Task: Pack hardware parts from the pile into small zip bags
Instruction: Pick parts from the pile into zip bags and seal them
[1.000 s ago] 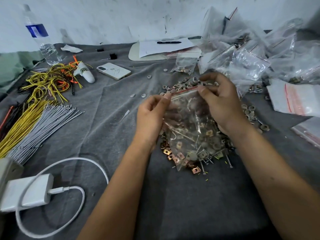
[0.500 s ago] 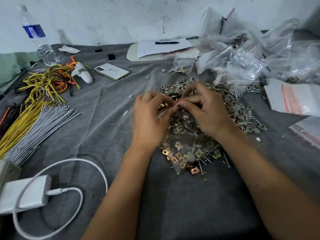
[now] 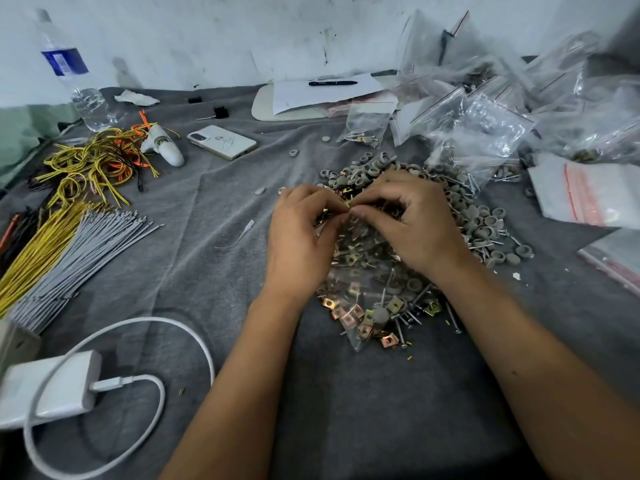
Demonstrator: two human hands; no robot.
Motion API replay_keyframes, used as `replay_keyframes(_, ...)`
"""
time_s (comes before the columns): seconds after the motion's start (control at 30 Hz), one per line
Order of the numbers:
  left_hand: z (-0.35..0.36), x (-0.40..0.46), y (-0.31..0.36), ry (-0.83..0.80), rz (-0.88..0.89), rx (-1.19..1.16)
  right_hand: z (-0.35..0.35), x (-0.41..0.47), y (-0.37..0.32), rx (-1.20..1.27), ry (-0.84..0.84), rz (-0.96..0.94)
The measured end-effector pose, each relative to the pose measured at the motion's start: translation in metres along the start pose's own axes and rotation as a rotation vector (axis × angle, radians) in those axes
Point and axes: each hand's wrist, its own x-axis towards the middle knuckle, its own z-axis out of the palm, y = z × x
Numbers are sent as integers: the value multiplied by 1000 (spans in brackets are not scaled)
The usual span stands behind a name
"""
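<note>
The filled zip bag [image 3: 360,271], held upright a second ago, is now laid on the hardware pile [image 3: 460,216] with its mouth pinched by both hands [image 3: 356,216], suggesting sealing is underway.

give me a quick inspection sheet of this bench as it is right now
surface: grey cloth, wrinkled.
job's things: clear zip bag holding parts, lying on the hardware pile; filled bags far right.
clutter: phone, water bottle, pen on paper.
grippers: left hand and right hand pinch the bag's top edge together.
cables: white charger with looped cord; yellow wires; grey ties.
surroundings: scuffed white wall.
</note>
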Motion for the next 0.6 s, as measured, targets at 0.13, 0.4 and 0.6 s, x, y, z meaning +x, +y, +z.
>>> replay_keyframes(0.13,2,-1,-2,8,-1,5,0,-1,-1,-43,-16,-14)
replay_keyframes(0.4,3,-1,-3,4,23,-12,-1,-1,-4,-88,-60,-42)
replay_keyframes(0.6,-3,0,-4,11,-37,-21,-7,1,0,-90,37,-18)
